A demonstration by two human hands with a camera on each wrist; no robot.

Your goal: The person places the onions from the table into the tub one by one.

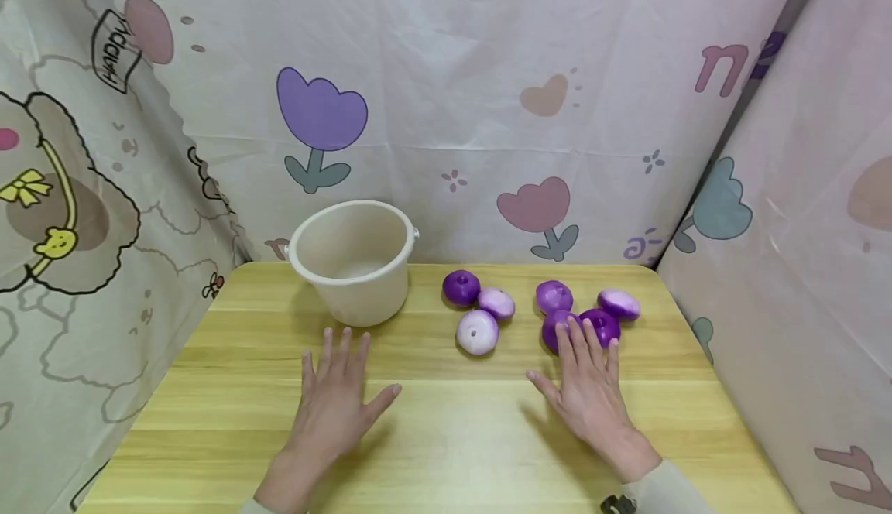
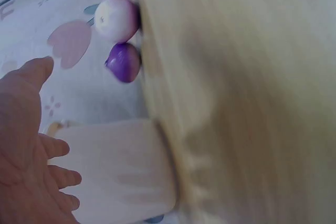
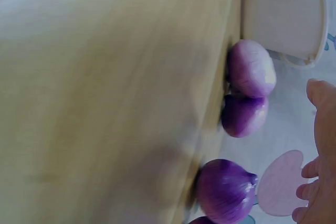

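My left hand (image 1: 333, 415), palm down with fingers spread, hovers over the table just in front of a cream bucket (image 1: 365, 297). My right hand (image 1: 591, 399) is likewise spread, holding nothing, its fingertips overlapping two purple onions (image 1: 554, 332) in the head view. Behind these lie a lighter purple onion (image 1: 554, 296) and a purple-and-white onion (image 1: 619, 304). Between bucket and right hand sits a group of three: a dark purple onion (image 1: 461, 287), a streaked onion (image 1: 496, 303) and a pale onion (image 1: 478, 333). The bucket's side fills the lower left wrist view.
The wooden table (image 1: 453, 444) has its back edge against a patterned curtain (image 1: 432, 111). More curtain hangs along the left and right sides. A dark band (image 1: 619, 504) shows at my right cuff.
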